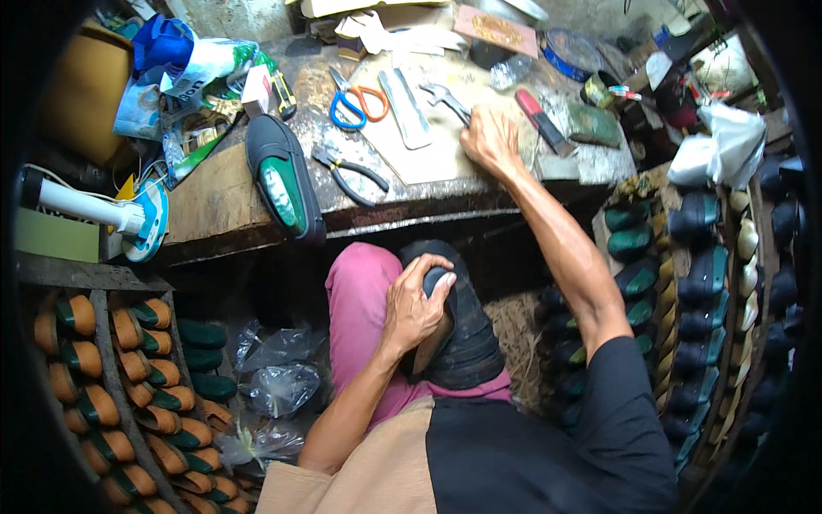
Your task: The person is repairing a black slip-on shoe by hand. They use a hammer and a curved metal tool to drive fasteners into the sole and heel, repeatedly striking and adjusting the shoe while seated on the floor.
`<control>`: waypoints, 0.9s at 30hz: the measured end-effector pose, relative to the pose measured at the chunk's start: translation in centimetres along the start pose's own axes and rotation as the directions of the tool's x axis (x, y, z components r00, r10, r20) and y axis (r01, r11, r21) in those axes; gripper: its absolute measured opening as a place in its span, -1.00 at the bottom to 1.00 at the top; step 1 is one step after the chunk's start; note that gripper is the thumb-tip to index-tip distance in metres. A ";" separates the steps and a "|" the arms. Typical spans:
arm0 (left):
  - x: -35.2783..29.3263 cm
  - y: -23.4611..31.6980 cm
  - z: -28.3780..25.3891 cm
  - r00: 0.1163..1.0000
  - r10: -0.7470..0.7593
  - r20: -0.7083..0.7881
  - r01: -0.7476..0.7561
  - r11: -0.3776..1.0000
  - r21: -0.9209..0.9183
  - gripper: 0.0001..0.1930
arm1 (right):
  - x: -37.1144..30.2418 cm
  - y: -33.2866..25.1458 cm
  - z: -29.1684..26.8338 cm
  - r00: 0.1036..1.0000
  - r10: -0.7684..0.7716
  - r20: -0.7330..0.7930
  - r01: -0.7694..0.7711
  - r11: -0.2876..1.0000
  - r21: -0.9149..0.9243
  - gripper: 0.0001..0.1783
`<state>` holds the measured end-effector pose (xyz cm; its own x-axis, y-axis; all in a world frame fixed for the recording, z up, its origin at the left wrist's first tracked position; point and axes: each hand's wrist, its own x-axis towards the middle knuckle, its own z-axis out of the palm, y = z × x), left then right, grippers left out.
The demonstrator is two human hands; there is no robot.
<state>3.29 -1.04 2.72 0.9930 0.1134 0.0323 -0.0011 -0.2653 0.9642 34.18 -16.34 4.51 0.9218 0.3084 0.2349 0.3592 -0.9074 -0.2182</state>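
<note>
My left hand [417, 301] is closed round a dark shoe [439, 319] standing on my lap, its fingers and thumb over the upper end. The shoe lies against a black pad [471, 343] on my thigh, and much of it is hidden. My right hand [492, 140] reaches to the workbench with its fingers curled round the handle of metal pincers [443, 96]; their jaws point away to the left. A flat metal bar [405, 109] lies left of the pincers, and a red-handled knife [545, 122] to the right of my hand.
On the bench lie orange-and-blue scissors [351, 101], black-handled nippers [351, 176] and a black shoe with green insole [287, 178] at the front edge. Racks of brown shoes [110, 445] stand at left, dark shoes [693, 218] at right. A white lamp [94, 210] stands far left.
</note>
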 end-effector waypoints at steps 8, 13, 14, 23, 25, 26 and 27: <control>-0.4 -0.3 -0.4 1.000 0.016 0.009 -0.016 1.000 -0.002 -0.81 | -9.8 -3.1 -3.7 0.956 0.219 0.197 -0.295 0.711 0.638 -0.59; -0.3 -0.2 -0.3 0.992 -0.075 0.102 0.085 0.992 -0.091 -0.78 | -24.2 -6.2 -4.2 0.829 0.258 0.496 -0.501 -0.051 0.864 -0.87; -0.4 -0.3 -0.2 0.993 -0.048 0.110 0.058 0.994 -0.097 -0.77 | -26.0 -6.9 -4.0 0.822 0.293 0.489 -0.478 -0.112 0.871 -0.86; -0.6 -0.2 0.1 0.984 -0.013 0.179 0.025 0.998 -0.063 -0.73 | -29.5 -8.8 -2.5 0.817 0.373 0.440 -0.365 -0.256 0.895 -0.85; -0.5 -0.3 0.1 0.985 0.004 0.174 0.006 0.998 -0.057 -0.73 | -29.5 -8.8 -2.5 0.823 0.366 0.435 -0.366 -0.245 0.898 -0.85; -0.4 -0.3 0.1 0.986 0.010 0.169 -0.003 0.999 -0.043 -0.73 | -29.5 -8.8 -2.5 0.822 0.363 0.438 -0.369 -0.247 0.896 -0.85; -0.4 -0.4 0.0 0.985 0.009 0.170 0.001 0.998 -0.061 -0.73 | -29.5 -8.9 -2.5 0.832 0.348 0.433 -0.356 -0.264 0.896 -0.85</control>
<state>2.86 -1.03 2.31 0.9986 -0.0531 -0.0039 -0.0071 -0.2065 0.9784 3.46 -18.11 1.89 0.9547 0.0645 -0.2906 -0.2924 0.3859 -0.8750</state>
